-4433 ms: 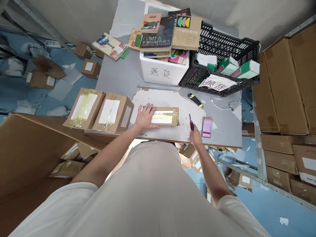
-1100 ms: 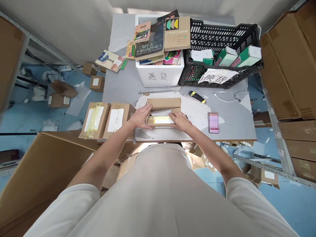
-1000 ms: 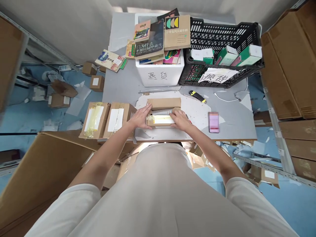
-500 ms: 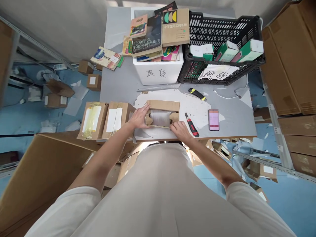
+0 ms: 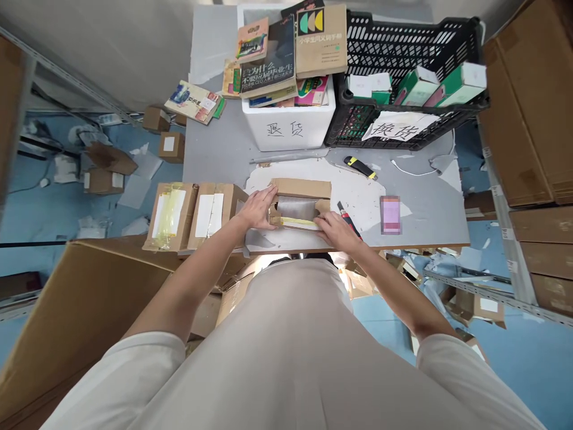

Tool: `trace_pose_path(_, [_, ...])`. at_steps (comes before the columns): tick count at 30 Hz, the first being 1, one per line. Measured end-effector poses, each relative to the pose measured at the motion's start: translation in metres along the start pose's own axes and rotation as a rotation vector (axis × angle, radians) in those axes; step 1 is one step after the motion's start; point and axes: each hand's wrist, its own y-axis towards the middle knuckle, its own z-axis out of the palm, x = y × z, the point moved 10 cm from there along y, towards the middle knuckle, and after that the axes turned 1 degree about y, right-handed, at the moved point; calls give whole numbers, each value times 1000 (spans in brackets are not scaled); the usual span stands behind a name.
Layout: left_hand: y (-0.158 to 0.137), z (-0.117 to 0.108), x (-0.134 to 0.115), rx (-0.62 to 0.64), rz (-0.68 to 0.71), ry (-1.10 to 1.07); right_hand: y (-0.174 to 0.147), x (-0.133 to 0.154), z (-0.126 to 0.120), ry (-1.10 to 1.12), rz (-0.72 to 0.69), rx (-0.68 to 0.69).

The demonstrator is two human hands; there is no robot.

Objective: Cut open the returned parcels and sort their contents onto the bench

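An opened cardboard box lies near the table's front edge, its far flap folded back. Inside it shows something greyish and smooth, perhaps wrapped in plastic; I cannot make out its kind. My left hand grips the box's left side, fingers at the far left corner and thumb at the near one. At the near right corner, my right hand has its fingers closed on the box edge. A yellow strip runs along the near edge between the hands. Partly behind my right hand lies a red and black utility knife.
Two taped cartons stand at the left. A yellow and black cutter and a phone lie to the right. Farther back are a white bin heaped with books and a black crate holding green boxes.
The box's near edge has tipped up, showing the yellow strip. My right hand has moved slightly right and now covers part of the red knife. The view has shifted slightly.
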Motion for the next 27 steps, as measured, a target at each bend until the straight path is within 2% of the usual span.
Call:
trace_pose_path(5, [1, -3, -4, 94, 65, 82, -6, -11, -2, 34, 129, 9])
trace_pose_path(11, [0, -22, -1, 226, 77, 191, -11, -14, 2, 8, 237, -32])
trace_pose_path(14, [3, -35, -3, 234, 61, 200, -11, -13, 4, 25, 244, -23])
trace_pose_path(17, [10, -53, -12, 175, 39, 201, -12, -13, 7, 36, 243, -20])
trace_pose_path(20, [19, -69, -31, 145, 34, 243, -14, -11, 10, 29, 235, -34])
trace_pose_path(23, [28, -77, -55, 184, 50, 286, -15, -10, 10, 28, 235, -53])
trace_pose_path(25, [39, -79, -80, 191, 131, 261, -15, -9, 10, 28, 236, -66])
trace_pose_path(27, [54, -80, -112, 156, 283, 204, -15, -9, 10, 29, 233, -75])
